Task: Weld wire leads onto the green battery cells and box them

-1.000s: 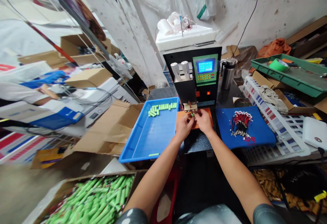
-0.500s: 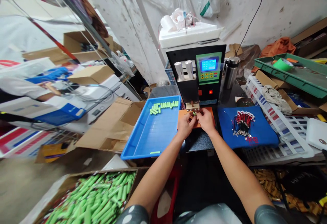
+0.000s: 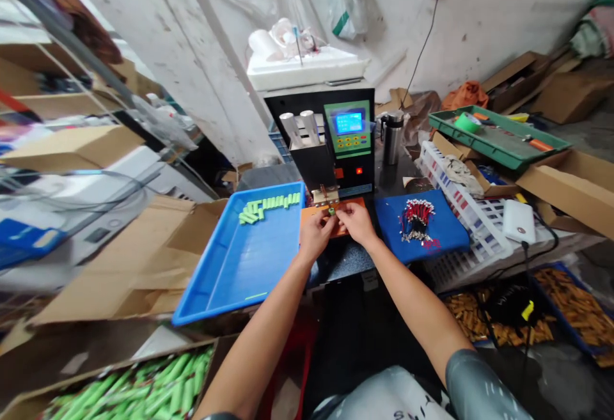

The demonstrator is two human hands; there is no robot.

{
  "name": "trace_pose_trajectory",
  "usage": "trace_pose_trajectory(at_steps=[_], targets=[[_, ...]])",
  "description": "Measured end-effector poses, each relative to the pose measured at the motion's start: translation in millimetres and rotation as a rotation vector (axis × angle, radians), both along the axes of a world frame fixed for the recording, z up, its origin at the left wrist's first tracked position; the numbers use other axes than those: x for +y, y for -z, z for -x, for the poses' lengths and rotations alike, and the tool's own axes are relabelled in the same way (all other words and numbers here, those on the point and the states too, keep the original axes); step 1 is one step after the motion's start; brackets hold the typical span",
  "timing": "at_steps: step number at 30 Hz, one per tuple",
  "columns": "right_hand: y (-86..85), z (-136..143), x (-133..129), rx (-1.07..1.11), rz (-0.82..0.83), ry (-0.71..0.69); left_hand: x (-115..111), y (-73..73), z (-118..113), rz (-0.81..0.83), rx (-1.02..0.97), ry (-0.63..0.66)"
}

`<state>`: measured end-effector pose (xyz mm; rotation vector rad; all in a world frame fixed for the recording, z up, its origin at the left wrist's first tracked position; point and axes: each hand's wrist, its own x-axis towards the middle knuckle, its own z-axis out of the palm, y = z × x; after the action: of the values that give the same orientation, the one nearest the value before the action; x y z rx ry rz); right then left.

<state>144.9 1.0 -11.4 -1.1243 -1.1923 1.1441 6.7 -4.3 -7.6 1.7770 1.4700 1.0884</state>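
Both hands meet at the front of a black machine (image 3: 307,167) with a lit blue screen, just below its metal tips. My left hand (image 3: 315,233) is closed on a small green cell (image 3: 332,211), seen end-on. My right hand (image 3: 355,223) touches the same spot from the other side, fingers pinched; what it holds is too small to make out. An orange plate (image 3: 307,215) lies under the hands. To the left a blue tray (image 3: 240,260) has several green cells (image 3: 275,202) near its far edge. On a blue cloth (image 3: 446,231) at right lies a bunch of red and black wires (image 3: 417,218).
A steel flask (image 3: 392,139) stands right of the machine. Farther right are a white basket (image 3: 465,202), a green tray (image 3: 503,145) and a white device (image 3: 519,220). A box of green cells (image 3: 158,388) is at lower left, below cardboard flaps (image 3: 119,254).
The view has turned to the right, so the machine, tray and hands appear farther left. Both hands remain together at the machine's tips around the green cell.
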Motion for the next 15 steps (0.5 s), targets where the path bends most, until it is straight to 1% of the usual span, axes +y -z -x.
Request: trace_pose_trajectory(at_steps=[2,4,6,7,9,10,12,15], targets=[[-1.7,-26,-5,-0.034,0.007,0.031,-1,-1.7,-1,0.021,-0.01,0.005],[-3.7,-63,-7,-0.19,0.018,0.168,-3,-3.2,0,0.03,-0.019,0.024],[-5.0,-102,-7,-0.473,0.033,0.339,-4,-5.2,1,0.021,-0.016,0.043],[-5.0,-119,-7,-0.642,0.058,0.378,-5,-6.5,2,0.013,-0.014,0.051],[-3.7,-142,-7,-0.963,0.162,0.345,-6,-10.1,3,-0.001,-0.027,0.065],[-2.5,-148,-7,-1.084,0.222,0.304,-7,-12.3,3,-0.004,-0.041,0.074],[0.6,-148,-8,-1.219,0.309,0.24,-9,-17.2,3,-0.008,-0.063,0.104],[4.3,-138,-9,-1.243,0.327,0.238,-19,-24.1,4,-0.008,-0.091,0.147]])
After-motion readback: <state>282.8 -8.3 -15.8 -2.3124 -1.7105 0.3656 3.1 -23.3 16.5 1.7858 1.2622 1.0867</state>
